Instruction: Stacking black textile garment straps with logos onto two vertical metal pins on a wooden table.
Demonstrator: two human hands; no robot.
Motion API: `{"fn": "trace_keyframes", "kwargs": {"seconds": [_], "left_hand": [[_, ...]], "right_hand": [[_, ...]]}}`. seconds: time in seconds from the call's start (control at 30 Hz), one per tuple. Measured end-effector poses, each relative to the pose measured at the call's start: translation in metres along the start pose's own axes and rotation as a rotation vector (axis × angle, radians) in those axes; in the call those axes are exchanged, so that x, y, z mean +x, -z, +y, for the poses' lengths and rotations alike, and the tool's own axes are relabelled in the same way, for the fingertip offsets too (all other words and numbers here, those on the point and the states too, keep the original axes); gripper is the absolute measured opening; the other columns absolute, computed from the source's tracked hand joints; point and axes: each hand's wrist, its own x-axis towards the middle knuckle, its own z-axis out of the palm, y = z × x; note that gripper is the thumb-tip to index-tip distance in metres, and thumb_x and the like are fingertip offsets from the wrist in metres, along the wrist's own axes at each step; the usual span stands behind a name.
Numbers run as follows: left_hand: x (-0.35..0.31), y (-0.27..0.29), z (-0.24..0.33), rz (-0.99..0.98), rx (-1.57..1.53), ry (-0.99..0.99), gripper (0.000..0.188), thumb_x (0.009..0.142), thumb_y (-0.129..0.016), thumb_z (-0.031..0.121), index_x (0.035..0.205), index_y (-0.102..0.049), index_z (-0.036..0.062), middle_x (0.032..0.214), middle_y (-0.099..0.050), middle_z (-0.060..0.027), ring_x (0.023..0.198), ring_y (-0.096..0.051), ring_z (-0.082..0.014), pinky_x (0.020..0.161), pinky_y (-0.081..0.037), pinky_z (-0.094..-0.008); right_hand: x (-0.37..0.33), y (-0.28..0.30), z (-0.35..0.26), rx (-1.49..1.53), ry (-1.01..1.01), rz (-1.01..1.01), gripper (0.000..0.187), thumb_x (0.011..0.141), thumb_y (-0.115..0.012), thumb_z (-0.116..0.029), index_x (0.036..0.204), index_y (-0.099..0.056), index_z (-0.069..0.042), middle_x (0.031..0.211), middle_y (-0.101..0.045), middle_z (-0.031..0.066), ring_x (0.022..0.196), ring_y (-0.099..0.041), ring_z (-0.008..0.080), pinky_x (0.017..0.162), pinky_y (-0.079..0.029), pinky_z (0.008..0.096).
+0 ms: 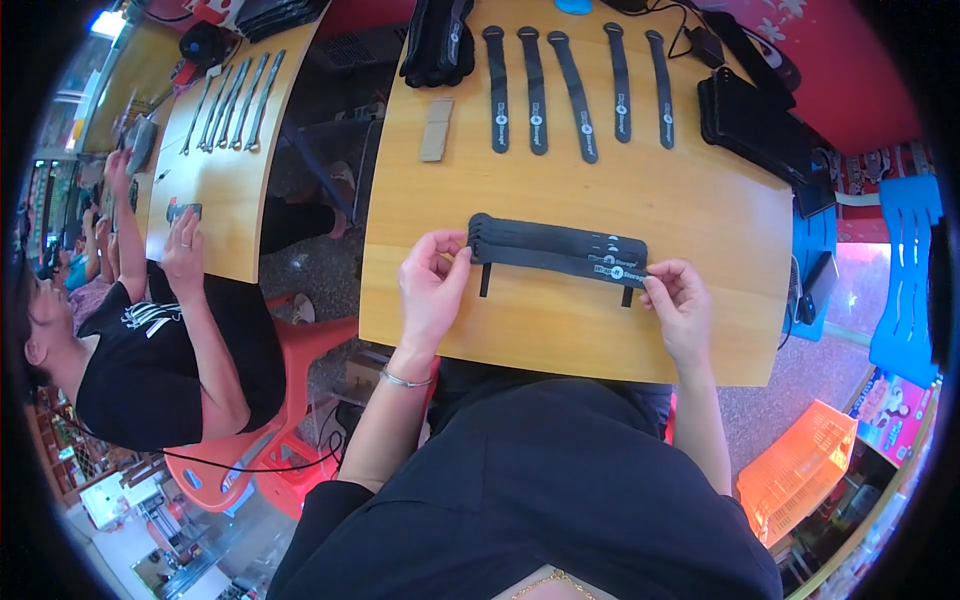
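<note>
Overall: a red wall and a grey speckled floor around one pale wood-grained worktop. Left, a seated person in a black top at a second wooden worktop. Right, an orange perforated plastic crate on its side or tilted, and a blue slotted plastic chair. Far corners of the nearer worktop taken up by a flat black stack, right, and a black folded pile, left. Between them, five dark-grey round-headed straps, spaced in a row. Near edge: one layered bundle of black straps, lying crosswise; left hand, grip pinching its left end; right hand, grip pinching its right end. Smallest: a tan cardboard rectangle, below the pile.
</note>
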Motion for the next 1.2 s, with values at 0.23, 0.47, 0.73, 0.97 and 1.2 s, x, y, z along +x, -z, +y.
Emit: {"fn": "trace_keyframes", "kwargs": {"seconds": [0.23, 0.47, 0.73, 0.97, 1.2], "left_hand": [[-0.0009, -0.0011, -0.0042, -0.015, 0.010, -0.010, 0.025, 0.083, -0.062, -0.005, 0.106, -0.058, 0.0020, 0.077, -0.053, 0.0039, 0.053, -0.038, 0.0014, 0.047, -0.028, -0.0154], [0.0019, -0.0027, -0.0055, 0.015, 0.035, -0.027, 0.025, 0.080, -0.063, -0.003, 0.104, -0.059, 0.0025, 0.070, -0.056, 0.0015, 0.048, -0.041, -0.0030, 0.046, -0.032, -0.0208], [0.0020, -0.0033, -0.0048, 0.014, 0.028, -0.020, 0.026, 0.079, -0.063, -0.003, 0.104, -0.059, 0.0024, 0.071, -0.056, 0.0005, 0.049, -0.043, -0.0036, 0.048, -0.034, -0.0203], [0.0005, -0.0024, -0.0048, 0.012, 0.041, -0.001, 0.027, 0.079, -0.063, -0.003, 0.105, -0.058, 0.0024, 0.072, -0.057, -0.0001, 0.049, -0.043, -0.0035, 0.048, -0.034, -0.0205], [0.0006, -0.0042, -0.0041, 0.028, 0.075, -0.017, 0.027, 0.079, -0.063, -0.003, 0.105, -0.058, 0.0023, 0.071, -0.057, -0.0001, 0.049, -0.043, -0.0037, 0.047, -0.034, -0.0207]], "right_hand": [[0.0014, -0.0015, 0.0017, -0.015, 0.007, 0.022, 0.008, 0.089, -0.060, -0.002, 0.097, -0.057, -0.004, 0.080, -0.059, -0.0016, 0.067, -0.056, 0.0037, 0.061, -0.047, 0.0179], [0.0044, -0.0021, 0.0012, -0.031, -0.014, 0.034, 0.009, 0.089, -0.060, -0.002, 0.098, -0.057, -0.004, 0.080, -0.059, -0.0014, 0.065, -0.056, 0.0040, 0.059, -0.047, 0.0178], [0.0051, -0.0029, 0.0030, -0.021, -0.023, 0.038, 0.010, 0.089, -0.061, -0.002, 0.098, -0.057, -0.003, 0.080, -0.060, -0.0003, 0.065, -0.057, 0.0044, 0.058, -0.047, 0.0176], [0.0045, -0.0034, 0.0019, -0.018, -0.019, 0.054, 0.013, 0.088, -0.061, -0.001, 0.100, -0.056, -0.003, 0.080, -0.059, -0.0006, 0.065, -0.056, 0.0044, 0.058, -0.047, 0.0176], [0.0054, -0.0050, 0.0015, -0.024, -0.013, 0.052, 0.021, 0.088, -0.060, 0.000, 0.107, -0.053, -0.003, 0.082, -0.056, -0.0001, 0.067, -0.055, 0.0052, 0.058, -0.047, 0.0180]]}}
